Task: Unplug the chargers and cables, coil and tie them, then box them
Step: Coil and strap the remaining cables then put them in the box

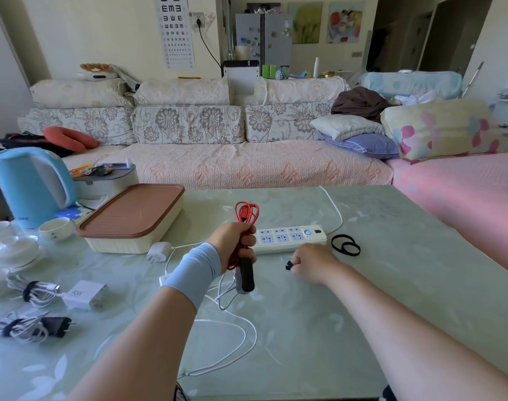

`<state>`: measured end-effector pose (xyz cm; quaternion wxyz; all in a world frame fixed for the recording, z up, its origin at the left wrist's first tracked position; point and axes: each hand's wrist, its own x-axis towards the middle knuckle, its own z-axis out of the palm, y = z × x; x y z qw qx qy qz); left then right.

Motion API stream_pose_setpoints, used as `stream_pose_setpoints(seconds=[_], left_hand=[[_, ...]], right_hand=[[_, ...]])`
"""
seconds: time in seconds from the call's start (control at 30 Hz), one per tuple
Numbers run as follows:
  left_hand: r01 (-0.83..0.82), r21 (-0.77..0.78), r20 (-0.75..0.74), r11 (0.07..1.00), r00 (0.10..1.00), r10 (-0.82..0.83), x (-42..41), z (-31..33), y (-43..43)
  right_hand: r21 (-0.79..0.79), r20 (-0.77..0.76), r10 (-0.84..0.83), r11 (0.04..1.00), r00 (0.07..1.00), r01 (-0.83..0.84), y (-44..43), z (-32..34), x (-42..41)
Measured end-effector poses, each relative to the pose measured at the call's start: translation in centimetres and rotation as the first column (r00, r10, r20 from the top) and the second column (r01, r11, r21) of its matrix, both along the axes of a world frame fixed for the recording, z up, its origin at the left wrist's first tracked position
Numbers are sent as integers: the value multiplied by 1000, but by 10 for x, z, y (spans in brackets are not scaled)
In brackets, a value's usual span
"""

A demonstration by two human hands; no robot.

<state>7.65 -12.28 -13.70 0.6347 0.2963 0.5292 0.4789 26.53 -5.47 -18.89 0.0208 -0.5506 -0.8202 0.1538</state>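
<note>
Left hand (234, 243): my fingers are wrapped round the coiled red cable (247, 211), held upright over the table (391, 270).
Right hand (312, 263): my fingertips pinch a small black tie (289, 266), probably a strap, just before the strip (287, 240).
Box (131, 218): lid on, left of the strip.

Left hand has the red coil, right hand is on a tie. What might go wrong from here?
Loops of the red cable stick out above the left hand, untied; they may spring apart while the right hand brings the black tie. The black charger hangs over the loose white cable and could snag it. The box is still lidded.
</note>
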Motion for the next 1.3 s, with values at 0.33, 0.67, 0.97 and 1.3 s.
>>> stream_pose_setpoints(seconds=[0.33,0.67,0.97,1.3], left_hand=[[34,110,-100,993,995,-23,1,-5,3],[159,303,-418,939,908,-19,19,-8,-2],[222,301,-205,927,965,-165,28,10,-12],[151,296,-48,943,988,-144,24,10,-8]], right_hand=[[150,-724,69,987,687,59,-14,33,-18],[27,-905,101,983,414,-180,-41,49,-22],[-128,-937,-109,991,333,-37,-42,51,-25],[-243,-898,-246,968,364,57,-49,55,-23]])
